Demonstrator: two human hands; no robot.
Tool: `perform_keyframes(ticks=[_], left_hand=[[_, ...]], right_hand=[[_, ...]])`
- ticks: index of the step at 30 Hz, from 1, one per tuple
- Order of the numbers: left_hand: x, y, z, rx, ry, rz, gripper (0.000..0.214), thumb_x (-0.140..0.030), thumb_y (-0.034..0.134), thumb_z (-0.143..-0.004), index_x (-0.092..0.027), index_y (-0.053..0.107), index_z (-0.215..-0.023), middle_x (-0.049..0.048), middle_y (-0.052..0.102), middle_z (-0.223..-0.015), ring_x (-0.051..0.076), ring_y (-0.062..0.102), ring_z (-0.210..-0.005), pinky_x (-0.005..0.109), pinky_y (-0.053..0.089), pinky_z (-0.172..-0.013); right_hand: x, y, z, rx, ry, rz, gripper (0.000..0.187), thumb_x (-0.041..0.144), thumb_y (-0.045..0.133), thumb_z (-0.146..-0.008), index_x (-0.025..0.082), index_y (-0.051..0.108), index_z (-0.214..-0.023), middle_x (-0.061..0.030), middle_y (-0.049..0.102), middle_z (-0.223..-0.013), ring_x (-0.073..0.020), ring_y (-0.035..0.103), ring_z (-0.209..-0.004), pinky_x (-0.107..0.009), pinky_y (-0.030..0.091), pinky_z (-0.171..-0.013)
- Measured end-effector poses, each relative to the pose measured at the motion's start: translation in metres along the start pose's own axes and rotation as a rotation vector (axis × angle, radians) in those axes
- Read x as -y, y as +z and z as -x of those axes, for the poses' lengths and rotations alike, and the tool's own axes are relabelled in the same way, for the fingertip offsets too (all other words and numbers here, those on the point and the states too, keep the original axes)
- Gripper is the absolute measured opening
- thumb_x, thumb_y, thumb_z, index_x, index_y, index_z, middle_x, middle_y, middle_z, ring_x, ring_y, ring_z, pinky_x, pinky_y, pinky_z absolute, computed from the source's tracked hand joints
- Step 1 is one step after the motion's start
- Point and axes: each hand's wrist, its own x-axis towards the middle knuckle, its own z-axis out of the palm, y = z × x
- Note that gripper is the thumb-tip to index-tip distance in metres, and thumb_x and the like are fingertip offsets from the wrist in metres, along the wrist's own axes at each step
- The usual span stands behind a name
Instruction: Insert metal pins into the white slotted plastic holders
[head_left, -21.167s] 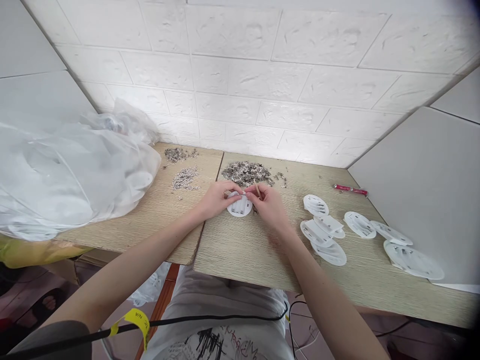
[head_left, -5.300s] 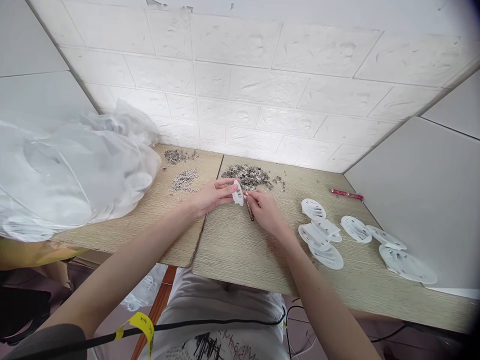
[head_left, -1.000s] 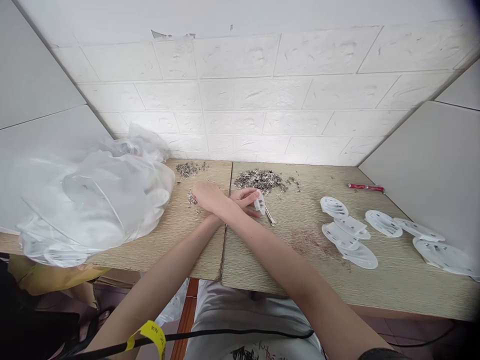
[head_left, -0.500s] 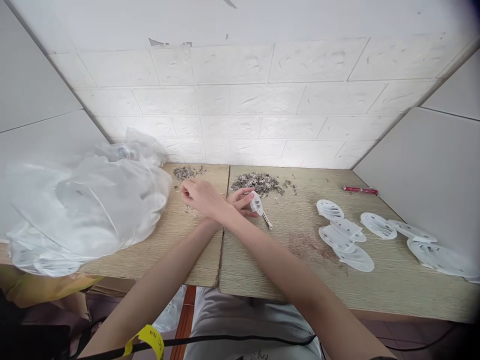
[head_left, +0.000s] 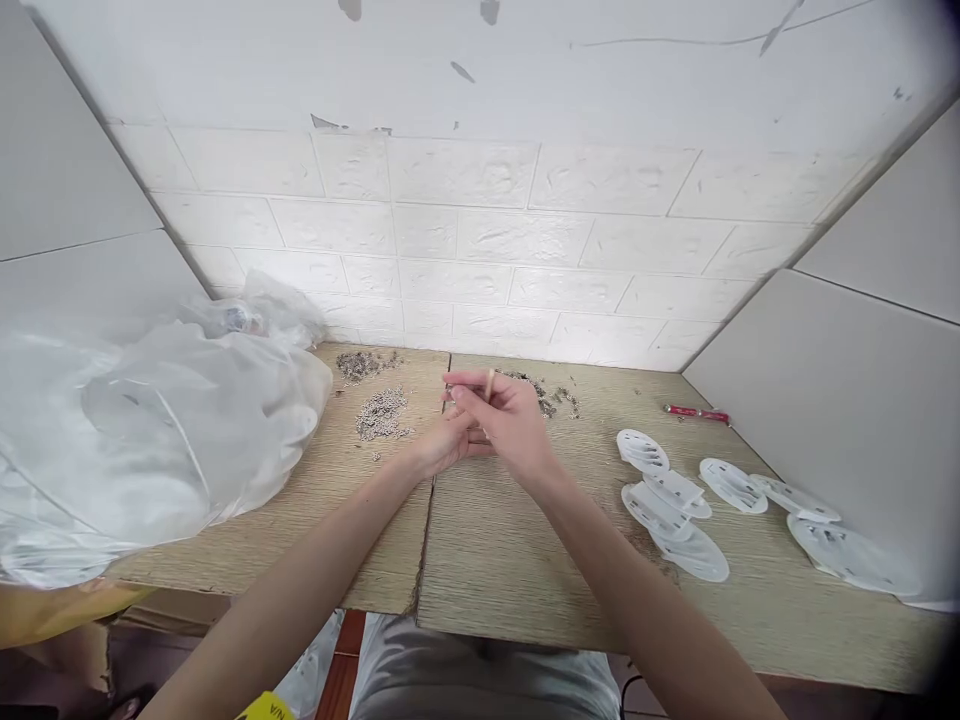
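A pale wood-grain worktop (head_left: 487,545) of two boards butted together carries everything, and on its left end slumps a big clear plastic bag (head_left: 142,420) stuffed with white parts. To the right lies a scatter of flat white round plastic discs (head_left: 675,505), some overlapping, reaching toward the grey side panel. The right hand (head_left: 506,420) is raised over the middle of the worktop, its fingers curled, with a thin tan stick (head_left: 490,383) pinched upright between thumb and fingers; just behind it is a heap of small dark metal bits (head_left: 551,397), partly hidden. The left hand (head_left: 448,447) sits right beneath and against the right one, fingers folded inward; what it holds cannot be told. Left of the hands lies a small pile of silvery metal pieces (head_left: 381,413), and far back on the right a slim red pen-like tool (head_left: 694,411)
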Motion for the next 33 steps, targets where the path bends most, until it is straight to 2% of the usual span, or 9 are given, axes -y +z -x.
perform_keyframes(ticks=[2, 4, 9, 13, 16, 22, 33], left_hand=[[0.000, -0.002, -0.002, 0.073, 0.001, -0.007, 0.032, -0.039, 0.058, -0.089, -0.017, 0.062, -0.112, 0.0110, 0.068, -0.105, 0.020, 0.067, -0.090, 0.038, 0.054, -0.086], [0.001, -0.006, -0.004, 0.098, -0.015, 0.004, 0.034, -0.042, 0.059, -0.088, -0.016, 0.062, -0.110, 0.0125, 0.069, -0.106, 0.020, 0.067, -0.090, 0.039, 0.053, -0.088], [0.003, -0.013, -0.008, 0.048, -0.073, 0.099, 0.034, -0.041, 0.057, -0.090, -0.013, 0.064, -0.107, 0.0151, 0.070, -0.106, 0.022, 0.068, -0.094, 0.043, 0.051, -0.094], [0.002, -0.011, -0.007, 0.001, -0.090, 0.124, 0.034, -0.041, 0.055, -0.091, -0.011, 0.065, -0.105, 0.0162, 0.071, -0.106, 0.024, 0.068, -0.096, 0.044, 0.051, -0.095], [0.000, -0.009, -0.005, -0.016, -0.084, 0.128, 0.034, -0.040, 0.053, -0.092, -0.011, 0.066, -0.104, 0.0164, 0.071, -0.106, 0.024, 0.069, -0.096, 0.044, 0.051, -0.096], [-0.002, -0.006, -0.002, -0.043, -0.068, 0.117, 0.029, -0.036, 0.057, -0.090, -0.011, 0.067, -0.103, 0.0150, 0.070, -0.109, 0.022, 0.068, -0.096, 0.040, 0.052, -0.095], [-0.001, -0.003, 0.002, -0.049, -0.028, 0.038, 0.022, -0.029, 0.064, -0.086, -0.013, 0.066, -0.101, 0.0137, 0.069, -0.110, 0.021, 0.067, -0.093, 0.037, 0.055, -0.086]], right_hand=[[-0.002, -0.013, 0.003, -0.023, -0.017, 0.029, 0.016, 0.029, 0.065, -0.077, 0.020, 0.074, -0.087, -0.0031, 0.072, -0.083, -0.0178, 0.067, -0.083, -0.033, 0.052, -0.078], [-0.008, -0.026, 0.003, -0.057, -0.010, 0.079, 0.018, 0.030, 0.065, -0.077, 0.018, 0.074, -0.086, -0.0032, 0.071, -0.081, -0.0178, 0.066, -0.080, -0.032, 0.051, -0.075], [-0.024, -0.055, -0.004, -0.160, 0.015, 0.257, 0.020, 0.032, 0.061, -0.076, 0.016, 0.070, -0.085, -0.0026, 0.067, -0.078, -0.0149, 0.058, -0.070, -0.028, 0.045, -0.065], [-0.034, -0.067, -0.007, -0.193, 0.059, 0.390, 0.022, 0.034, 0.057, -0.076, 0.016, 0.070, -0.080, 0.0004, 0.059, -0.067, -0.0128, 0.048, -0.062, -0.026, 0.038, -0.059], [-0.040, -0.070, -0.007, -0.188, 0.064, 0.441, 0.023, 0.033, 0.055, -0.074, 0.016, 0.070, -0.079, 0.0009, 0.057, -0.064, -0.0131, 0.047, -0.062, -0.027, 0.038, -0.060], [-0.048, -0.068, -0.007, -0.142, 0.141, 0.510, 0.021, 0.028, 0.055, -0.070, 0.014, 0.069, -0.078, -0.0028, 0.066, -0.073, -0.0143, 0.055, -0.065, -0.026, 0.040, -0.061], [-0.056, -0.066, -0.007, -0.182, 0.089, 0.628, 0.016, 0.024, 0.051, -0.071, 0.016, 0.065, -0.072, -0.0025, 0.066, -0.069, -0.0144, 0.056, -0.062, -0.026, 0.041, -0.059]])
